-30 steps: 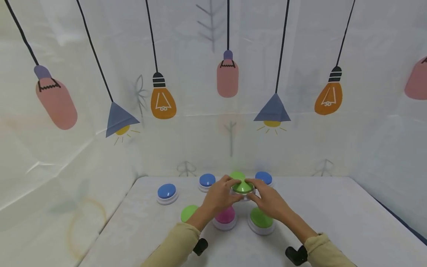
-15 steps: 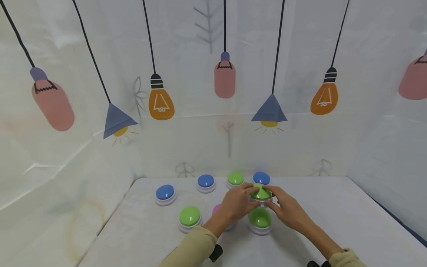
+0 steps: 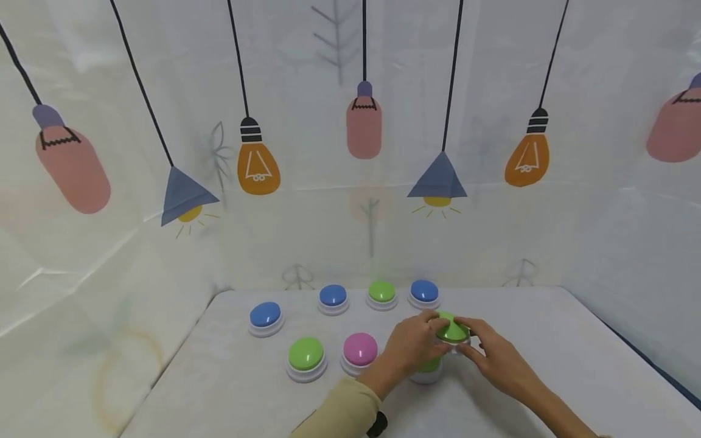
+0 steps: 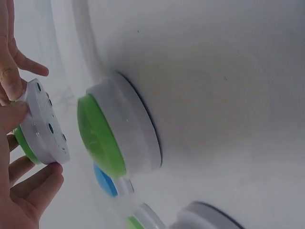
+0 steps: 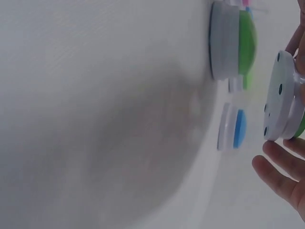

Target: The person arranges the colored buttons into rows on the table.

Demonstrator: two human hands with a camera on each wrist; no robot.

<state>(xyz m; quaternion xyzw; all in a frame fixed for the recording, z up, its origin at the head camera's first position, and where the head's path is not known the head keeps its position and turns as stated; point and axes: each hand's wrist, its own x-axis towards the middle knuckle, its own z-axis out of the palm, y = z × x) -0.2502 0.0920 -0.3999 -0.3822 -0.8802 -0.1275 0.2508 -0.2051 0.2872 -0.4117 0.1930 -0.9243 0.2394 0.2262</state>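
Note:
A round push button (image 3: 453,330) with a green dome and white base is held up off the table between my two hands. My left hand (image 3: 409,345) grips its left side with bent fingers and thumb; my right hand (image 3: 506,362) grips the opposite side. Both wrist views show the white underside (image 4: 46,124) with several small dark holes. Just beneath stands another green button (image 3: 429,367), partly covered by my left hand. To its left are a pink button (image 3: 360,348) and a further green button (image 3: 306,353).
Along the table's back sit a blue button (image 3: 265,314), a second blue one (image 3: 333,295), a green one (image 3: 381,291) and a third blue one (image 3: 424,291). The white table (image 3: 219,389) meets a sheet wall (image 3: 306,237) printed with lamps.
Both hands have carried the green button rightward and nearer, from in front of the back green button to above the front right one. The pink and front left green buttons show more fully.

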